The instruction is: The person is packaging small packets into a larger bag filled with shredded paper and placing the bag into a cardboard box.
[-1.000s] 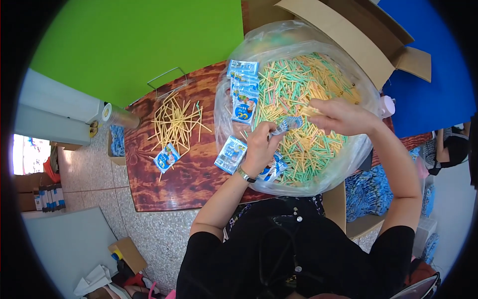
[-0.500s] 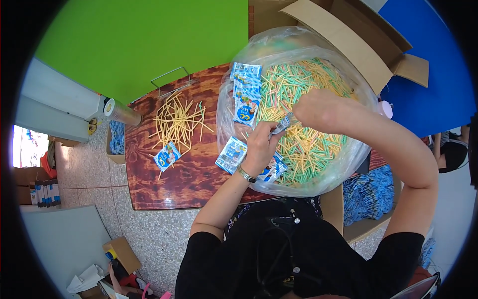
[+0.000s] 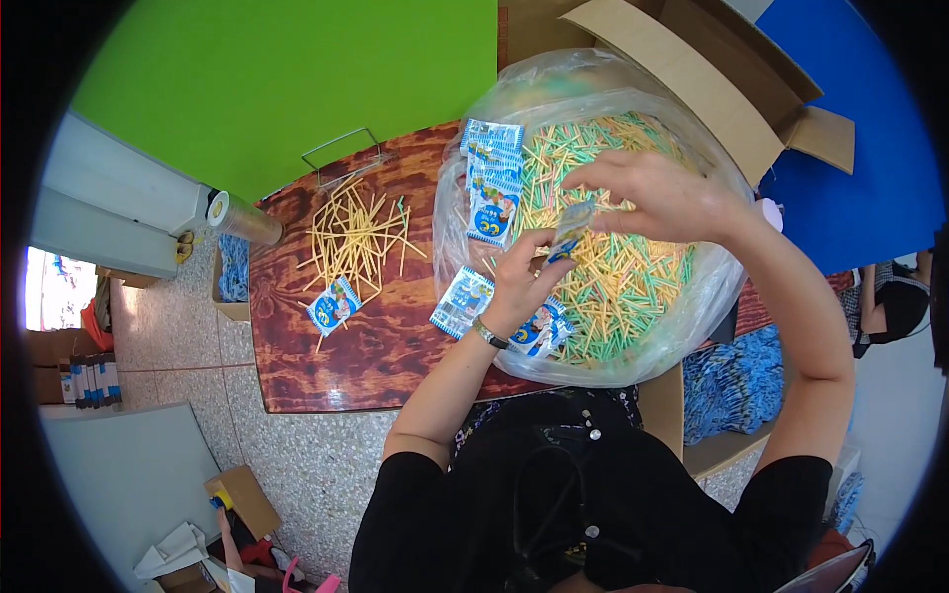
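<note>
My left hand (image 3: 520, 281) pinches a small blue-and-white sachet (image 3: 571, 229), held upright above a heap of short candy-like sticks (image 3: 613, 287). Those sticks are yellow, green and pink and fill a big clear plastic bag (image 3: 682, 351). Just right of the sachet, my right hand (image 3: 660, 198) hovers over the heap with its fingers spread, its thumb close to the sachet's upper end. A row of overlapping sachets (image 3: 493, 203) lies on the bag's left side. One sachet (image 3: 462, 301) lies beside my left wrist and another (image 3: 542, 329) is partly behind it.
Long pale yellow sticks (image 3: 358, 237) lie in a loose pile on the red-brown table (image 3: 326, 381), with a sachet (image 3: 334, 305) at their near end. A clear cylindrical container (image 3: 242, 219) stands at the left edge. Open cardboard boxes (image 3: 682, 84) stand behind the bag; blue packaging (image 3: 732, 385) fills one at the right.
My right hand has opened from a closed grip at the sachet and its fingers have spread. The sachet in my left hand now stands more upright.
</note>
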{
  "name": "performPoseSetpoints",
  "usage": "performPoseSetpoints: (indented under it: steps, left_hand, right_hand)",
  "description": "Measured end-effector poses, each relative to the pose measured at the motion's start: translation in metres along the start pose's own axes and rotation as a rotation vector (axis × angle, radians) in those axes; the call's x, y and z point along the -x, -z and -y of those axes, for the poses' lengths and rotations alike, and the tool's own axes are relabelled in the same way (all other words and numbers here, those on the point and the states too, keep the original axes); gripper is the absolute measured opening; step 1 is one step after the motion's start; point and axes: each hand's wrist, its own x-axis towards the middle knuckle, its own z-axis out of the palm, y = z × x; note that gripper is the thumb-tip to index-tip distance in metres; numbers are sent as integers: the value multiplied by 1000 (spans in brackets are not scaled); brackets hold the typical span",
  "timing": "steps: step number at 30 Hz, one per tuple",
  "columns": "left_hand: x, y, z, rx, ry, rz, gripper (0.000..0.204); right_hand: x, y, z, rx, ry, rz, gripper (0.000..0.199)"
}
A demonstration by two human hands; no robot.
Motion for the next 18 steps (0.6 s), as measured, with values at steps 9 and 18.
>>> performPoseSetpoints:
  steps: [9,18]
  left_hand:
    - [-2,51,25,-434,-60,19,7]
    - [-30,97,92,-494,158,-54,21]
  right_hand:
    - [10,-99,-7,-15,-168,-197,16]
    - [47,-199,19,76,-412,123,31]
